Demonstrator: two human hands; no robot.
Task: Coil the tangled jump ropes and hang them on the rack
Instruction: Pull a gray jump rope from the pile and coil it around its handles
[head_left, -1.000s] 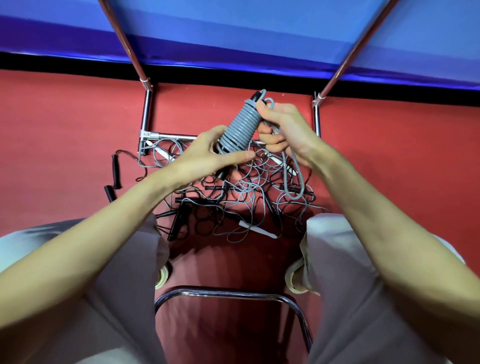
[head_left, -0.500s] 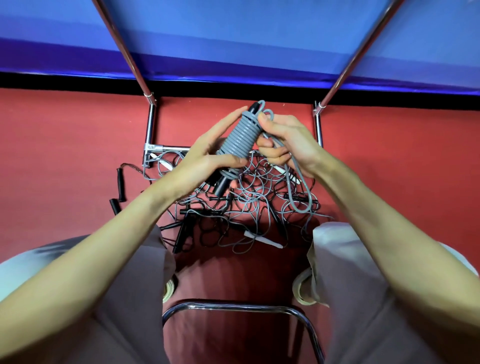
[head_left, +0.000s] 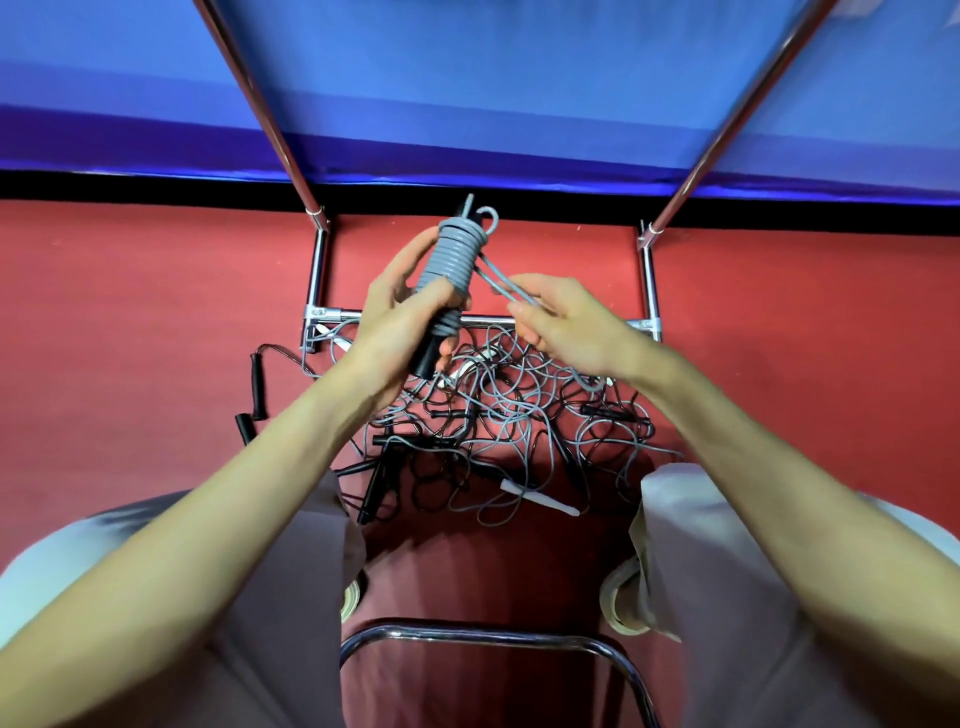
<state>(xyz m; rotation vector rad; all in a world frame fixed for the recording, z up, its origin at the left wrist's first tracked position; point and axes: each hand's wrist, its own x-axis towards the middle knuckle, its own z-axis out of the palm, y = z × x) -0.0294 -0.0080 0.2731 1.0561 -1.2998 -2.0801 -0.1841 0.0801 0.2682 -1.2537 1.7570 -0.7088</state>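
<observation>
One grey jump rope (head_left: 451, 260) wound tight round its black handles, raised above the floor pile, in front of the chrome rack (head_left: 649, 291). Left hand (head_left: 402, 325) wrapped round the lower part of the bundle, thumb over the coils, fingers behind; black handle end poking out below the palm. Right hand (head_left: 563, 325) narrowed to a pinch on the doubled free strand (head_left: 501, 278) running taut from the top of the coil; remaining fingers loosely curled. Small loop standing proud at the bundle's top. Cord likely light, soft, springy and a bit slick, prone to unwinding if tension drops; best held across the wraps themselves, not by the handle tip alone. Free strand probably needs tucking or locking before hanging. Below, tangled heap of grey and black ropes (head_left: 498, 415) on red floor (head_left: 156, 312), with a white handle (head_left: 540, 504) near its front edge and two black handles (head_left: 257, 382) off to its left side. Nothing visibly hung on the rack yet.
</observation>
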